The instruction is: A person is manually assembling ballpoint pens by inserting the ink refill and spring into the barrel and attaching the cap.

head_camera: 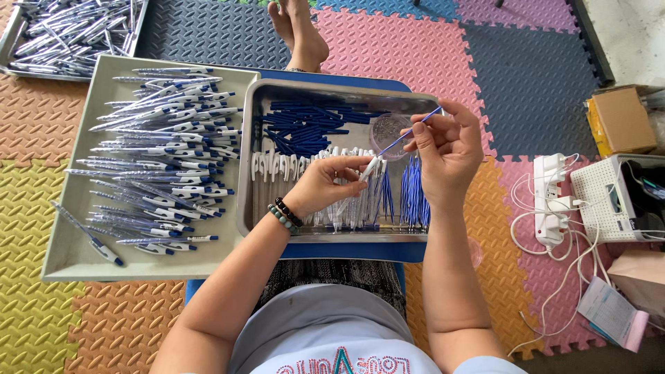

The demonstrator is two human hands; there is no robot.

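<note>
My left hand (325, 183) pinches a white pen barrel (369, 168) over a metal tray (244, 173). My right hand (447, 149) holds a thin blue ink refill (409, 131), its tip angled down toward the barrel's open end. In the tray lie dark blue pen parts (301, 125) at the back, a row of white barrels (277, 165) in the middle, blue refills (413, 197) at the right, and a small clear round dish (388, 131).
A grey tray (69, 249) at the left holds several assembled blue-and-white pens (166, 138). Another tray of pens (62, 31) sits at the far left. Bare feet (298, 31) of another person rest on the foam mats. A power strip (551, 201), cables and cardboard box (620, 121) lie right.
</note>
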